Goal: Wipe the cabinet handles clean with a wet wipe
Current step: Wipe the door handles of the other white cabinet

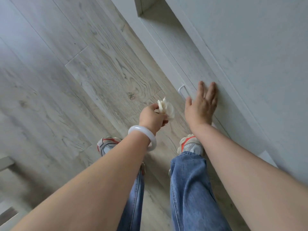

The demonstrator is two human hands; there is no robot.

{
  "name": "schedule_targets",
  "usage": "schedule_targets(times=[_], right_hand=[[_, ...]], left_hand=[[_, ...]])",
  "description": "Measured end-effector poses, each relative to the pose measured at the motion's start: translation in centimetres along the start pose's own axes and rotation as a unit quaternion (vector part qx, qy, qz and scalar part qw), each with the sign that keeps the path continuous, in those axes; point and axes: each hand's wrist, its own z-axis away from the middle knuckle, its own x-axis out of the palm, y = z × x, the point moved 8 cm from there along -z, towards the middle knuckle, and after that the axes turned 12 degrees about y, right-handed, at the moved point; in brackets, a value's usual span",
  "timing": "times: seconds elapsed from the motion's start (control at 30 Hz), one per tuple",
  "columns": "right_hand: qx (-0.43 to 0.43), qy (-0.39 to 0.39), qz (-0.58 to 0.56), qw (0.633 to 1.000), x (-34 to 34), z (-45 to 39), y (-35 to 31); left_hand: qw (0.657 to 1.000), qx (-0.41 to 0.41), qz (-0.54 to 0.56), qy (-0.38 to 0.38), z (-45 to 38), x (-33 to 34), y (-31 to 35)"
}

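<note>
A crumpled white wet wipe (165, 108) is pinched in my left hand (152, 118), which hovers over the floor a little left of the cabinet. A slim white cabinet handle (183, 91) sticks out from the pale grey cabinet front (233, 47); its lower part is hidden behind my right hand. My right hand (202, 105) lies flat against the cabinet front, fingers spread, right beside the handle. The wipe is apart from the handle, roughly a hand's width to its left.
Pale wood-look floor (83, 72) fills the left side. My legs in blue jeans (188, 189) and grey-orange sneakers (190, 145) stand close to the cabinet base. A recessed opening (146, 9) in the cabinet shows at the top. A grey furniture edge (5, 161) sits at far left.
</note>
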Motion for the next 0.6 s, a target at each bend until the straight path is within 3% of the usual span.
schedule_targets(times=[0.1, 0.23, 0.37, 0.6], right_hand=[[-0.049, -0.094, -0.019, 0.994, -0.5, 1.0, -2.0], [-0.081, -0.178, -0.034, 0.98, -2.2, 3.4, -5.5], [-0.097, -0.176, -0.051, 0.978, -5.0, 4.4, -11.4], [-0.148, -0.153, -0.09, 0.973, -10.9, 4.6, -24.4]], left_hand=[[0.996, 0.039, -0.072, 0.033, 1.0, -3.3, 1.1], [0.999, 0.012, -0.013, 0.039, 2.6, -7.8, 2.9], [0.998, 0.023, 0.025, 0.055, 3.9, -13.6, 5.2], [0.993, 0.09, -0.006, 0.073, 6.8, -26.0, 10.1]])
